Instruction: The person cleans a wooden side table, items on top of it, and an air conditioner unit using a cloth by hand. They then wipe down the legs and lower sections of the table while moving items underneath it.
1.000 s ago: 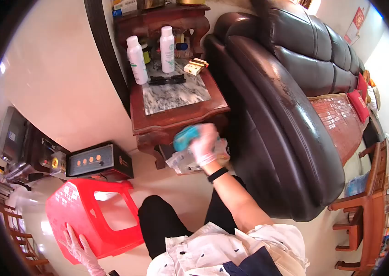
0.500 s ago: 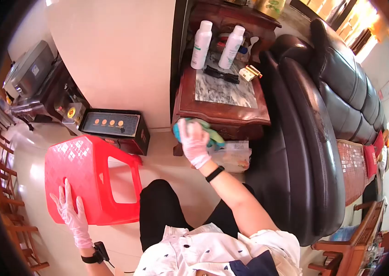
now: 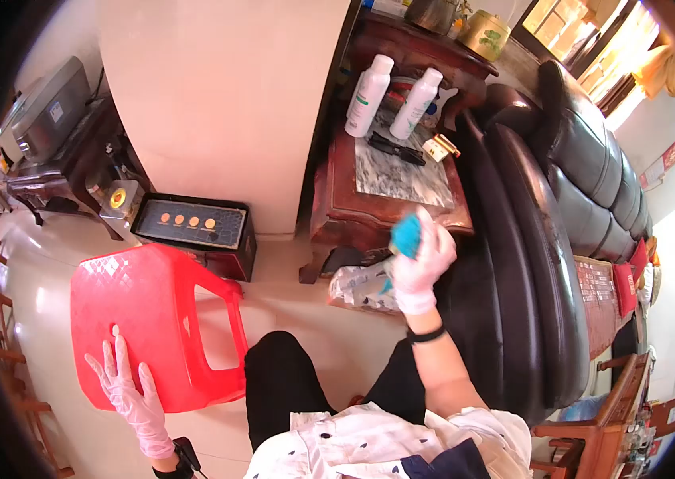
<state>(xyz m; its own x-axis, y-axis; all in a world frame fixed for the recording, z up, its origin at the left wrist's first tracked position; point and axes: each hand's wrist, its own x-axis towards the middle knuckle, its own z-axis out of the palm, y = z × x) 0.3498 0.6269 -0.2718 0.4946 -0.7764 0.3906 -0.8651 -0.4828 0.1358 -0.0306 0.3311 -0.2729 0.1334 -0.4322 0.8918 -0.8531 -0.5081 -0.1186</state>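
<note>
My left hand [image 3: 132,393], in a thin whitish glove, rests with its fingers spread on the seat of a red plastic stool [image 3: 142,303]. In my gloved right hand [image 3: 427,267] a teal cloth [image 3: 407,235] is bunched between the fingers. That hand is by the front right corner of a dark wooden side table [image 3: 339,199] with a marble inlay; whether the cloth touches the wood I cannot tell. Two white spray cans [image 3: 369,96] stand on the tabletop, with a black folded item [image 3: 396,149] and a small white-and-gold box [image 3: 440,147] in front of them.
A black leather sofa [image 3: 513,263] stands close on the right. Beneath the side table's front edge lies a plastic bag [image 3: 357,287]. Behind the stool is a black box [image 3: 190,223] against the wall. Wooden chairs [image 3: 10,343] line the far left.
My right hand has moved right along the side table's front edge with the cloth, which is now more tightly bunched. My left hand stays on the stool. The view has shifted slightly.
</note>
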